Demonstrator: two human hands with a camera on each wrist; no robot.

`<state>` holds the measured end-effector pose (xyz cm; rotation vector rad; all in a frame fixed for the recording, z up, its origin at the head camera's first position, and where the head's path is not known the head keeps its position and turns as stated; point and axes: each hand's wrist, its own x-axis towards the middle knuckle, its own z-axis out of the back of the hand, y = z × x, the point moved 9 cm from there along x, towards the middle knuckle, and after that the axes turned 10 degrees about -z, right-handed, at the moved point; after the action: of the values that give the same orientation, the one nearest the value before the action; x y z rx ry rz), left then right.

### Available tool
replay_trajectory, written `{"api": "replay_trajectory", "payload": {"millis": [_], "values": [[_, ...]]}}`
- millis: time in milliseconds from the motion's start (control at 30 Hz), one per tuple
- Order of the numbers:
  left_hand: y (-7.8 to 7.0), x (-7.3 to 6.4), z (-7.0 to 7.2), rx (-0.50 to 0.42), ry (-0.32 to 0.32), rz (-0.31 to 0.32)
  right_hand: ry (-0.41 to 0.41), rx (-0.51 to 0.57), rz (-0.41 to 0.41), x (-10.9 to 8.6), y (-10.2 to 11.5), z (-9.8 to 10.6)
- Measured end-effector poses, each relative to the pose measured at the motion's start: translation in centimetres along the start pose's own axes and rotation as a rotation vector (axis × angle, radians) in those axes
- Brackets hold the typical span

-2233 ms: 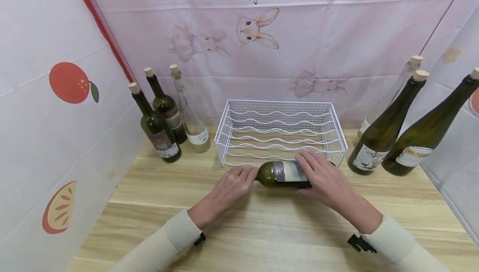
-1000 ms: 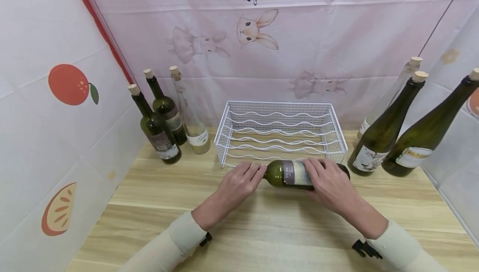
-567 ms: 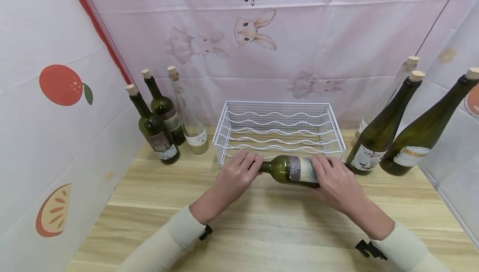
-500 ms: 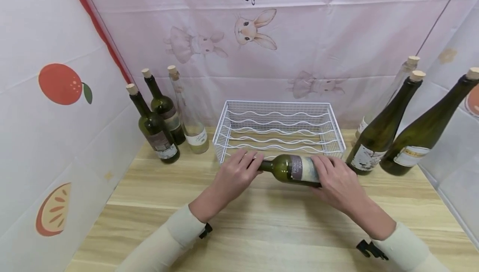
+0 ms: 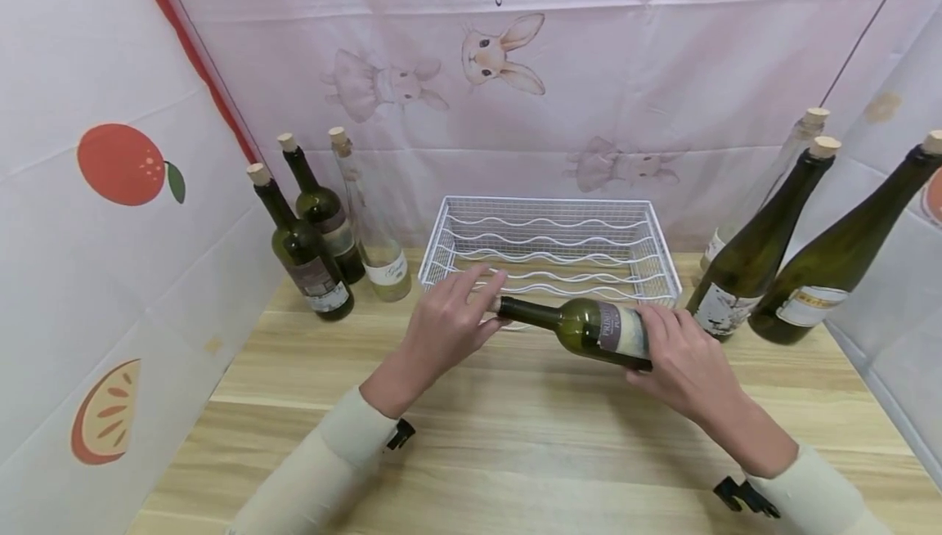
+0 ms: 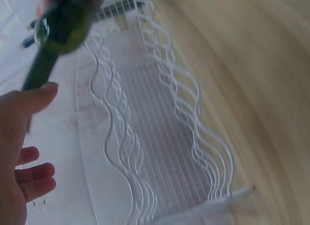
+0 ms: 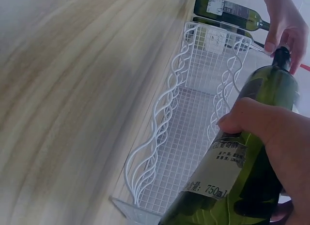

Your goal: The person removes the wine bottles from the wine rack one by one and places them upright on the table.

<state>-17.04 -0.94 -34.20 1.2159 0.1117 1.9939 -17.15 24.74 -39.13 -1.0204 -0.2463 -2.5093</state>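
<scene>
A green wine bottle (image 5: 581, 326) with a cork lies nearly level over the front of a white wire rack (image 5: 552, 288), its neck pointing left. My right hand (image 5: 688, 363) grips the body near the base and covers part of the label. At the neck end is my left hand (image 5: 445, 318), its fingers loosely spread around the cork and the thumb beneath. In the left wrist view its thumb lies over the bottle neck (image 6: 41, 67), with the other fingers apart from it. The right wrist view shows the right thumb across the bottle's label side (image 7: 220, 169).
Two green bottles (image 5: 312, 269) and a clear bottle (image 5: 386, 269) stand left of the rack. To its right are two tall green bottles (image 5: 736, 273) with a clear one (image 5: 773, 167) behind. A pink cloth backdrop (image 5: 625, 69) hangs behind the wooden table (image 5: 515, 453).
The bottle has come up from the rack's front edge and shifted right, its neck end rising. The left hand's grip on the neck has loosened and slid to the cork; the right hand still holds the body.
</scene>
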Motion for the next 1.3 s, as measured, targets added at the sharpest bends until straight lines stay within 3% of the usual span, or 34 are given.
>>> {"api": "replay_trajectory", "payload": {"millis": [267, 467, 700, 967, 1133, 1300], "values": [[3.0, -0.6, -1.2, -0.007, 0.012, 0.036, -0.002, 0.084, -0.085, -0.7, -1.6, 0.7], [5.5, -0.9, -2.5, -0.030, 0.023, 0.132, -0.006, 0.133, -0.203, -1.2, -3.4, 1.4], [8.1, -1.3, -3.7, -0.011, 0.113, 0.249, -0.049, 0.148, -0.263, -1.4, -4.7, 1.9], [11.0, -2.5, -6.3, -0.209, 0.320, 0.506, -0.085, 0.234, -0.339, -1.9, -6.4, 2.7], [12.6, -3.7, -7.5, -0.296, 0.404, 0.666, -0.126, 0.271, -0.393, -2.0, -7.5, 3.1], [13.3, -4.7, -8.8, -0.366, 0.449, 0.757, -0.096, 0.299, -0.476, -2.5, -8.6, 3.1]]}}
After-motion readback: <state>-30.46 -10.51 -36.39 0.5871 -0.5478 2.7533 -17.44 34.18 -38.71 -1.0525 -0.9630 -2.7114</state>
